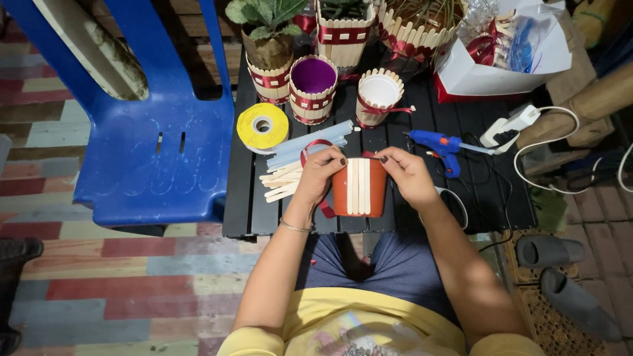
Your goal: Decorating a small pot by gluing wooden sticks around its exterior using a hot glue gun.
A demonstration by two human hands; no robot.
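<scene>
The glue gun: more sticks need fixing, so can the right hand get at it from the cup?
Probably yes. The blue glue gun lies just beyond the right hand on the black table, nothing between, though the hand now holds the orange cup.

yellow shirt, blue shorts, perhaps a bracelet (294, 227)

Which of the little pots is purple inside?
The middle stick-covered pot in the row behind the hands. Its inside is purple; the one to its right is white inside, and the one to its left holds a plant.
</scene>
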